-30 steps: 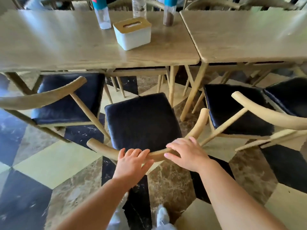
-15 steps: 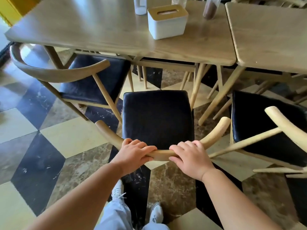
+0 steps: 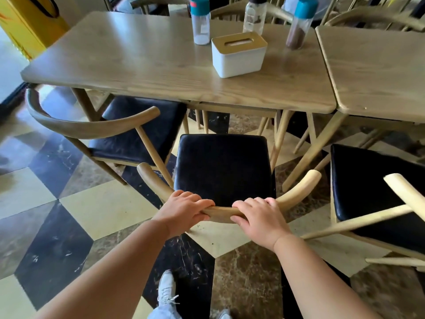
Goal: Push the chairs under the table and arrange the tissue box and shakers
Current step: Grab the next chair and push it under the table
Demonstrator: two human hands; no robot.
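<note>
A wooden chair with a black seat (image 3: 224, 168) stands in front of me, clear of the wooden table (image 3: 142, 65). My left hand (image 3: 184, 209) and my right hand (image 3: 257, 217) both grip its curved backrest, side by side. On the table sits a white tissue box with a wooden lid (image 3: 239, 54). Behind it stand a teal-capped shaker of white powder (image 3: 200, 21), a clear bottle (image 3: 254, 16) and a blue-capped shaker of brown powder (image 3: 299, 24).
A second chair (image 3: 135, 132) stands to the left, its seat partly under the table. A third chair (image 3: 377, 194) is at the right, beside a second table (image 3: 377, 70). The floor is checkered tile. My shoes show at the bottom.
My hands have closed firmly around the backrest. The chair now faces the table squarely, and my view has shifted to the left and back.
</note>
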